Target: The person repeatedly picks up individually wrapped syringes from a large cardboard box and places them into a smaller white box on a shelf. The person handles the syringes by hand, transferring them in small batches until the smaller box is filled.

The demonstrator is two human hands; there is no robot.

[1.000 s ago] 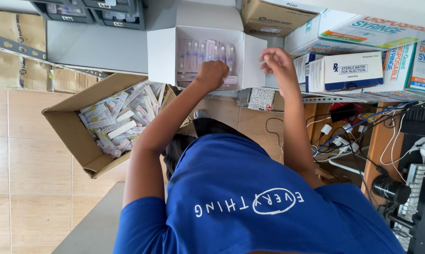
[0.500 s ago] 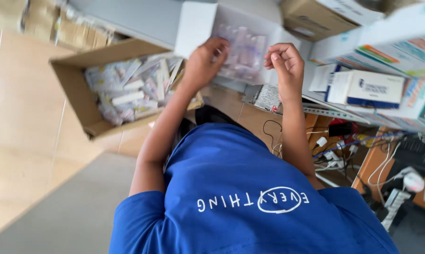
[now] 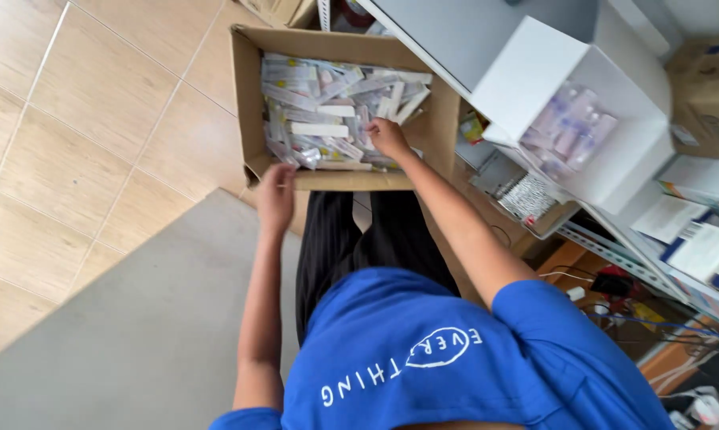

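Right hand [image 3: 388, 135] fingers seemingly pinch packets [image 3: 327, 111]; left hand [image 3: 276, 195] fingers curled at carton [image 3: 246, 95].

Both arms extended forward and down, left hand [image 3: 275, 196] lower, fingers loosely curled, palm down, right hand [image 3: 389, 137] farther forward, fingers bent downward, elbows nearly straight

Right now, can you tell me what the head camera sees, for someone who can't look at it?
A person in a blue shirt reaches the right hand into a brown cardboard box full of small wrapped packets on the tiled floor. The left hand touches the box's near edge. An open white box of vials sits on the grey shelf.
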